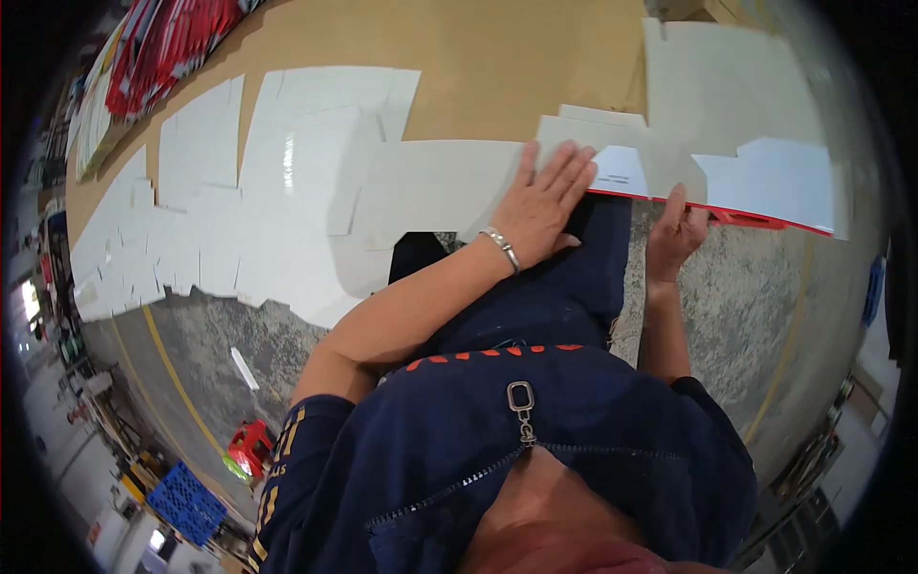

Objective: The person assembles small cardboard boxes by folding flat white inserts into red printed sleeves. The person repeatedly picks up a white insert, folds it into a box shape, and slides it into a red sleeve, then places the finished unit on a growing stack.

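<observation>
My left hand lies flat with its fingers stretched out. Its fingertips rest on a grey-white cardboard sheet, at the left end of a folded white card with a red edge. A metal bracelet circles that wrist. At the near edge of the card, my right hand grips the red border, one finger on top and the rest curled below. White flaps of the card show between the hands. Beneath it lies a large grey-white die-cut cardboard sheet.
More grey-white cut sheets cover the left of the brown board table. A stack of red and white folded cards stands at the far left. On the floor are a red stool and a blue plastic pallet.
</observation>
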Demonstrator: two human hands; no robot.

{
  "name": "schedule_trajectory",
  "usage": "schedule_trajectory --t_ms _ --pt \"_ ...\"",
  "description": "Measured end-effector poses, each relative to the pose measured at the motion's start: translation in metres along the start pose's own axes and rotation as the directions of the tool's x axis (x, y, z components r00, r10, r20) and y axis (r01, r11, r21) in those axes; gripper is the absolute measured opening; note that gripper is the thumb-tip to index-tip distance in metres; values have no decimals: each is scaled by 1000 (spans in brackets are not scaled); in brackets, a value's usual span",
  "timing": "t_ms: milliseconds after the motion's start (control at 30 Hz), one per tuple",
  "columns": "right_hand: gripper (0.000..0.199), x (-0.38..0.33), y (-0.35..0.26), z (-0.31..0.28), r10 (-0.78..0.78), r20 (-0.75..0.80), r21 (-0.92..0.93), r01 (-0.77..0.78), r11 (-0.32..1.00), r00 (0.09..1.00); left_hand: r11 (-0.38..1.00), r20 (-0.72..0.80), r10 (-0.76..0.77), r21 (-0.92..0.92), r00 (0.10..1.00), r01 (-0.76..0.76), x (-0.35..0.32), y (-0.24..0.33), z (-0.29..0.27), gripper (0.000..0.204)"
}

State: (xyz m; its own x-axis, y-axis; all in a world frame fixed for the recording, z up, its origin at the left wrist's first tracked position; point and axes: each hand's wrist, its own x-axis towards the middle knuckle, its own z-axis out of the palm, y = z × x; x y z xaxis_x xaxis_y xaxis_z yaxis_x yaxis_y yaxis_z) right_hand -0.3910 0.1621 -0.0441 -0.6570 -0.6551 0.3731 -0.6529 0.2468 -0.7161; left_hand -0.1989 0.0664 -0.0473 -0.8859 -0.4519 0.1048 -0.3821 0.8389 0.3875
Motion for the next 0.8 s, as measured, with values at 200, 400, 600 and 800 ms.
schedule_trajectory --t_ms 200,400,600,800 --pt "50 24 -16 26 -559 237 -106 593 798 794 999 114 -16 -41 993 20 -10 1 -8 106" --pt "58 48 10 14 -523 285 -106 569 816 803 969 -108 -218 97 970 229 -109 -51 -33 77" --pt "64 62 36 15 -459 299 -67 498 865 837 970 -260 -86 -241 962 22 -108 -94 -67 39" --pt "68 54 31 10 -303 227 110 284 952 926 801 -217 -576 -339 788 493 -70 -92 -60 9"
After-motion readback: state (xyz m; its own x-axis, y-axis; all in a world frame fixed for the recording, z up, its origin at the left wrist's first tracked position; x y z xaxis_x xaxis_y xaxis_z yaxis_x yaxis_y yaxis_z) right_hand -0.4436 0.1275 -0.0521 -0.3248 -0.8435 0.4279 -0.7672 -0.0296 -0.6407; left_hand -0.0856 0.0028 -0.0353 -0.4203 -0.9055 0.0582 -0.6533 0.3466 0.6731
